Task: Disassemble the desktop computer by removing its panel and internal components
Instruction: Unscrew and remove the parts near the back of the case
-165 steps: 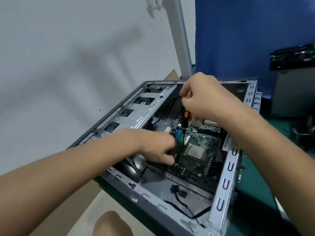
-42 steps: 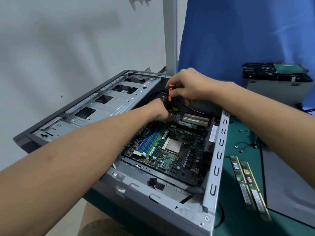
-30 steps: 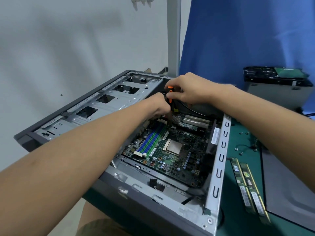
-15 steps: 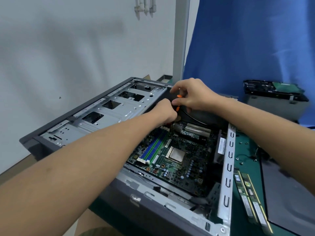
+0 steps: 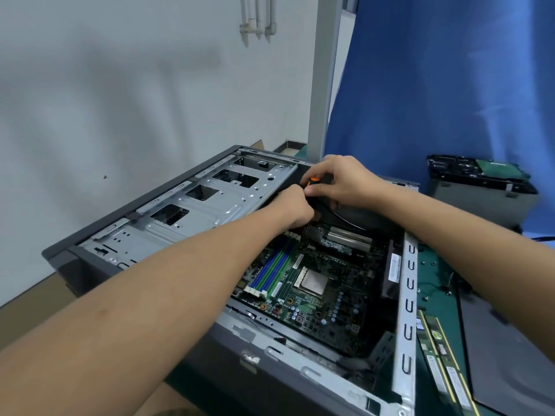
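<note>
The open grey computer case (image 5: 407,298) lies on its side on the green bench. Inside it sits the green motherboard (image 5: 315,292) with blue and green memory slots and a bare processor. My right hand (image 5: 342,181) is shut on a screwdriver with an orange and black handle (image 5: 314,179), held upright at the far end of the case. My left hand (image 5: 292,207) is curled right beside it, fingers closed low on the tool's shaft; the tip is hidden behind my hands.
Two memory sticks (image 5: 441,364) lie on the green mat right of the case, beside a dark grey panel (image 5: 507,355). Small screws (image 5: 444,286) are scattered there. A grey box with a drive on top (image 5: 480,187) stands at the back right. A metal post (image 5: 324,76) rises behind the case.
My view has tilted up and shifted, so the case sits lower in frame. Both hands stay together at the far end of the case on the screwdriver, having moved there from the motherboard's middle.
</note>
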